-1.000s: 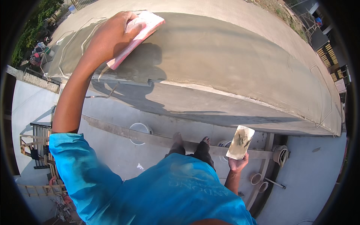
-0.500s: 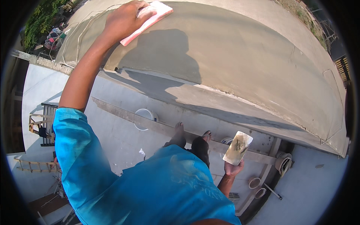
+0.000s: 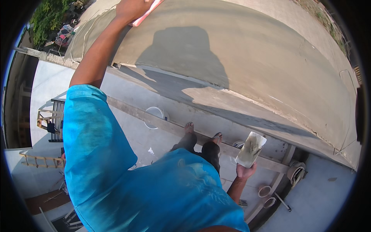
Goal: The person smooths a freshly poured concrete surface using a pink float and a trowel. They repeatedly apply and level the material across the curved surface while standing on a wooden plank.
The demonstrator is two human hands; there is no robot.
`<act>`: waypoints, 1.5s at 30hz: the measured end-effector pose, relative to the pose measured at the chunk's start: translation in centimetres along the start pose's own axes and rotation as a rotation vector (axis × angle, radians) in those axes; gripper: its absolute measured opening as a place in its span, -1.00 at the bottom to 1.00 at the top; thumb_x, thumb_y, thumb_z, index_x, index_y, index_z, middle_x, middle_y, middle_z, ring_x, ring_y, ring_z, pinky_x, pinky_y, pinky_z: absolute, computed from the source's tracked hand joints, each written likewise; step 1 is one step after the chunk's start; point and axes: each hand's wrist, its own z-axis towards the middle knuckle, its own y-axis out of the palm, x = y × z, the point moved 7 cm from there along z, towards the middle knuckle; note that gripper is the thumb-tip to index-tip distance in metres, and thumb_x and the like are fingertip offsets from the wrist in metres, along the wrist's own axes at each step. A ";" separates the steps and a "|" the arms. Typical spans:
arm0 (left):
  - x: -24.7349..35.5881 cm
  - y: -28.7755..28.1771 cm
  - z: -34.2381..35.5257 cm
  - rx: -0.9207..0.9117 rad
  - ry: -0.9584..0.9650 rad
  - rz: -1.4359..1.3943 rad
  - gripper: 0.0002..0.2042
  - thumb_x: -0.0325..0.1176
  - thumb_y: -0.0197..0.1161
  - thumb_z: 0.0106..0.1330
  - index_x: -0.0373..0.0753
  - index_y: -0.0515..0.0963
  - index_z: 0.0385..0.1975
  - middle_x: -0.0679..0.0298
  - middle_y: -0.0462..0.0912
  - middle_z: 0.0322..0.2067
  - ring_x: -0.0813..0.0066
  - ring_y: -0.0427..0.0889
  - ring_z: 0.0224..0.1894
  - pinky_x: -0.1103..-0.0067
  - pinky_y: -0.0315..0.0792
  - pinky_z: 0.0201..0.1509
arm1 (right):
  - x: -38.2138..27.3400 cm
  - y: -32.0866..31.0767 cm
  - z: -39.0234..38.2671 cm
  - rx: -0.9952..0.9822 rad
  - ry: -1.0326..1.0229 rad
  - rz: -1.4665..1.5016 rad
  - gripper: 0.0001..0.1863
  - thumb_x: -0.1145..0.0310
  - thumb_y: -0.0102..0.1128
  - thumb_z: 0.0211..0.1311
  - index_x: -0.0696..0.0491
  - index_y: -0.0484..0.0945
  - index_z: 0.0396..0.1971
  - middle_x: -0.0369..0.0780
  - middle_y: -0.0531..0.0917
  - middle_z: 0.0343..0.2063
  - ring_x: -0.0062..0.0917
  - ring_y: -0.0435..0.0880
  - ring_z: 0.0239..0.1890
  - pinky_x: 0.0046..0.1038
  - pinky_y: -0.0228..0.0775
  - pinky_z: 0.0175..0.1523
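Note:
At the top edge of the picture my left hand (image 3: 130, 10) is closed on a float (image 3: 149, 12), white above in the earlier frame with a pink edge. It lies against the smooth grey-brown plastered wall (image 3: 262, 50); part of the hand and float is cut off by the frame. Lower right, my right hand (image 3: 246, 170) grips a flat rectangular plate (image 3: 251, 149) from below. Grey mortar smears its pale face, and any handle is hidden. My head's shadow falls on the plaster between the two hands.
I stand on a narrow plank (image 3: 174, 127) high above a pale floor. Below are a white bucket (image 3: 156, 116), a hanging bucket (image 3: 295, 172), two round pans (image 3: 265, 191), a wooden ladder (image 3: 40, 160) and a black metal rack (image 3: 58, 120). A ledge (image 3: 228, 92) runs along the wall's foot.
My left hand and float have moved farther up the wall, partly out of the picture. The view has shifted slightly. My right hand keeps the plate in about the same position.

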 end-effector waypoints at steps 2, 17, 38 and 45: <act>2.6 -0.6 -0.8 0.093 0.130 0.000 -0.55 0.00 0.12 0.39 -0.27 0.67 -0.03 -0.10 0.73 -0.13 -0.06 0.71 -0.06 0.18 0.54 0.05 | 0.1 1.2 0.3 -0.015 -0.006 -0.021 -0.37 0.12 -0.01 0.34 0.08 0.42 0.37 -0.12 0.52 0.33 -0.19 0.48 0.37 -0.03 0.29 0.44; 9.8 -5.0 -6.1 0.063 0.174 -0.338 -0.62 -0.11 0.22 0.27 -0.25 0.70 -0.08 -0.17 0.72 -0.13 -0.15 0.69 -0.03 0.16 0.56 0.08 | -0.8 0.6 1.4 0.006 0.053 -0.069 -0.38 0.11 -0.02 0.39 0.08 0.41 0.37 -0.16 0.54 0.31 -0.25 0.49 0.36 -0.09 0.26 0.45; 1.4 -4.9 -8.4 -0.043 -0.027 -0.029 -0.52 0.02 0.10 0.45 -0.22 0.62 0.12 -0.18 0.72 -0.27 -0.18 0.71 -0.21 0.17 0.55 -0.05 | -3.2 -0.8 2.0 0.011 0.126 -0.089 -0.36 0.12 -0.01 0.36 0.10 0.39 0.38 -0.14 0.53 0.31 -0.22 0.49 0.35 -0.05 0.27 0.43; 5.5 -8.5 -15.8 0.226 0.185 -0.154 -0.59 -0.01 0.23 0.41 -0.21 0.70 0.01 -0.01 0.77 -0.22 0.01 0.76 -0.14 0.24 0.59 -0.05 | -2.8 -1.4 2.5 0.101 0.111 -0.054 -0.34 0.12 0.02 0.32 0.12 0.38 0.38 -0.13 0.52 0.31 -0.18 0.48 0.36 -0.05 0.25 0.44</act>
